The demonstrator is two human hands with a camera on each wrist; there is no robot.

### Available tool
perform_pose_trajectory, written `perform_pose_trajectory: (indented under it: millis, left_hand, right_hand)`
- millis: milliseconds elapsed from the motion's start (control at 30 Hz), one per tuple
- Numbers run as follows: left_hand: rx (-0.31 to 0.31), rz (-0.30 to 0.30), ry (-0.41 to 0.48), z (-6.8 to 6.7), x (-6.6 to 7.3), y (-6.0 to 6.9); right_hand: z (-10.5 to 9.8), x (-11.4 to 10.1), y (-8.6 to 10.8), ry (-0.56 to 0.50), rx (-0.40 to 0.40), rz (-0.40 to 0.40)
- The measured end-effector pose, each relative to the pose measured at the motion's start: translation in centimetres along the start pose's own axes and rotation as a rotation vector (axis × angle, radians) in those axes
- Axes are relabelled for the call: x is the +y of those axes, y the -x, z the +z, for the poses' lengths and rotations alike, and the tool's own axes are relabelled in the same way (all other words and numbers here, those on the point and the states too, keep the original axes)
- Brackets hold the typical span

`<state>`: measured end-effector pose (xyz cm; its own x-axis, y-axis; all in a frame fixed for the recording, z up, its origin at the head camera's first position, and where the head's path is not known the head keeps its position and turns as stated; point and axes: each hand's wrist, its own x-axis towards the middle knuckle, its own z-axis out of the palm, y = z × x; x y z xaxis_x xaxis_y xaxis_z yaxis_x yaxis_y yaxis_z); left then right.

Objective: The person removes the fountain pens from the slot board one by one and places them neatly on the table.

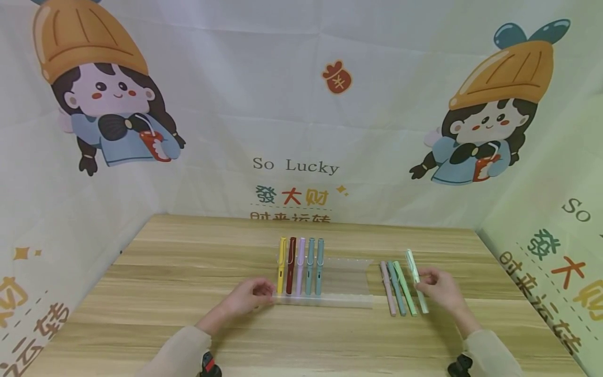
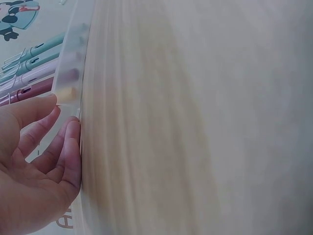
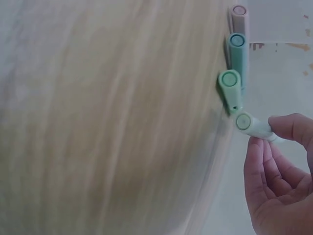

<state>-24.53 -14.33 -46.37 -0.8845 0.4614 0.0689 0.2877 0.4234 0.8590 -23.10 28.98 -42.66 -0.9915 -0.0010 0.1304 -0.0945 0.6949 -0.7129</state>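
Holder, head view: a clear pen holder (image 1: 348,277) lies flat on the desk (image 1: 301,345), midway between the two hands
Pens in the holder, head view: on its left part, from the left, a yellow pen (image 1: 281,267), a dark red pen (image 1: 291,264), a lilac pen (image 1: 300,267) and two teal pens (image 1: 310,267), side by side, clips toward the far end
Loose pens, head view: right of the holder, a pink pen (image 1: 388,288), a blue-green pen (image 1: 397,288) and a green pen (image 1: 405,288) lie close together on the desk
Left hand, head view: the left hand (image 1: 249,294) is at the holder's near left corner, fingers curved
Right hand, head view: the right hand (image 1: 440,289) pinches a pale mint pen (image 1: 412,267) just beside the green one, its far end leaning left
Holder, left wrist view: the pens' lower ends show blurred through its frosted-looking near strip
Left grip, left wrist view: thumb and a fingertip pinch the corner next to the yellow end, other fingers bent below
Right grip, right wrist view: thumb above and fingertips below clasp the pale mint pen; whether it touches the desk, I cannot tell
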Motion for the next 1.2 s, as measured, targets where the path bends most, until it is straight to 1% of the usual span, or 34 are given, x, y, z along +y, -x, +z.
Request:
perform_pose_trajectory:
  millis: [167, 400, 433, 567, 633, 667, 767, 800, 867, 1067, 1200]
  left_hand:
    - [0.004, -0.003, 0.000, 0.0, 0.0, 0.0]
    - [0.012, -0.006, 0.016, 0.1, 0.1, 0.1]
    - [0.012, -0.002, 0.015, 0.0, 0.5, 0.2]
    - [0.009, -0.008, 0.016, 0.0, 0.6, 0.3]
    - [0.005, -0.006, 0.015, -0.1, 1.3, 0.5]
    - [0.004, -0.008, 0.016, -0.1, 1.3, 0.5]
    - [0.004, -0.002, 0.023, -0.2, 2.7, 1.0]
    - [0.004, -0.003, 0.022, -0.2, 2.9, 1.0]
    - [0.006, -0.001, 0.025, -0.2, 2.6, 0.9]
    - [0.006, -0.005, 0.009, 0.1, 0.2, 0.1]
    - [0.000, 0.003, 0.003, 0.0, -0.2, -0.1]
  right_hand:
    - [0.1, 0.6, 0.0, 0.059, -0.011, 0.009]
    - [0.5, 1.4, -0.3, 0.084, -0.027, 0.043]
    - [0.5, 1.4, -0.4, 0.089, -0.032, 0.046]
    - [0.6, 1.3, -0.4, 0.106, -0.049, 0.056]
    - [0.6, 1.2, -0.4, 0.111, -0.054, 0.054]
    - [0.6, 1.1, -0.4, 0.114, -0.057, 0.054]
    - [0.6, 1.1, -0.5, 0.121, -0.065, 0.051]
    - [0.7, 1.2, -0.6, 0.125, -0.066, 0.050]
    - [0.7, 1.3, -0.7, 0.138, -0.072, 0.047]
    - [0.8, 1.4, -0.8, 0.162, -0.089, 0.047]
    - [0.8, 1.2, -0.8, 0.165, -0.097, 0.057]
